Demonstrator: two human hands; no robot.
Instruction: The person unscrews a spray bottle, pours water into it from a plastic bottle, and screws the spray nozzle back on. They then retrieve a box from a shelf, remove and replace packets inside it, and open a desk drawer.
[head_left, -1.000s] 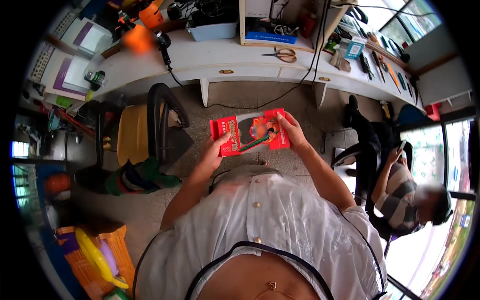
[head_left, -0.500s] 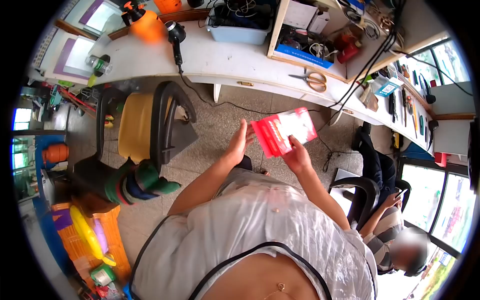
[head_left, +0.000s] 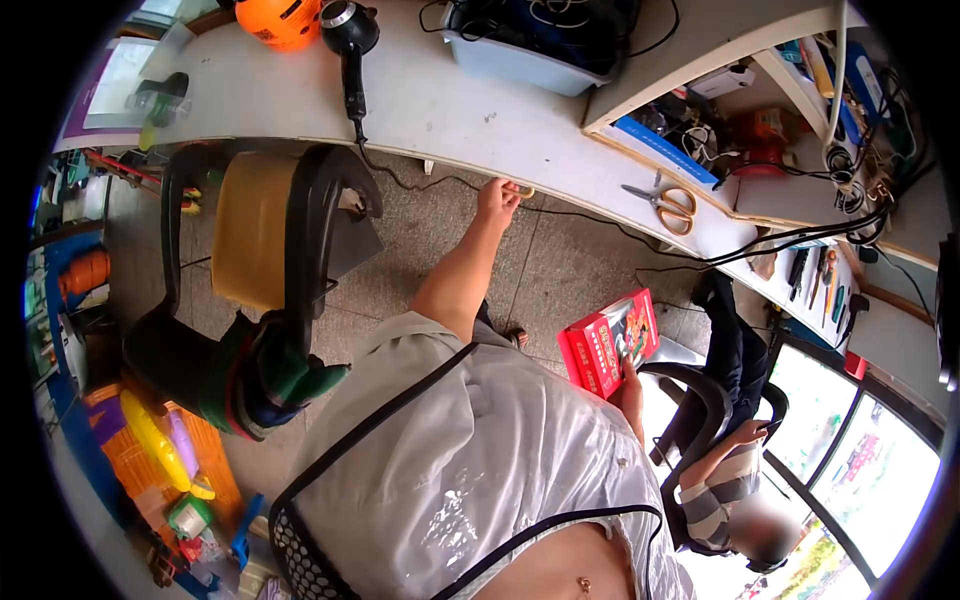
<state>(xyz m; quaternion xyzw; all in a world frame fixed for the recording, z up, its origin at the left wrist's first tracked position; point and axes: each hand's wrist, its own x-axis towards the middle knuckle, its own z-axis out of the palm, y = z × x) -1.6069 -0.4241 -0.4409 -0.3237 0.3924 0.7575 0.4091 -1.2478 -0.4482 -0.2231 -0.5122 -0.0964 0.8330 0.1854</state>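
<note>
My left hand (head_left: 495,203) reaches to the front of the white workbench (head_left: 420,95). Its fingers are closed at the brass-coloured drawer handle (head_left: 525,191) under the bench edge. Lower right, my right hand (head_left: 630,393) grips a red printed packet (head_left: 608,345) by its near edge, thumb on top. The packet hangs above the floor, tilted, with pictures and lettering on its face; the fingers beneath it are hidden.
Scissors (head_left: 672,208), a hair dryer (head_left: 350,50) and a blue-grey bin of cables (head_left: 530,58) lie on the bench. A black-armed chair (head_left: 255,230) stands left. Another person (head_left: 735,490) sits at right. Cords cross the floor.
My left hand has moved from beside the packet up to the drawer handle. My right hand has carried the packet down and to the right. The view has shifted nearer the bench.
</note>
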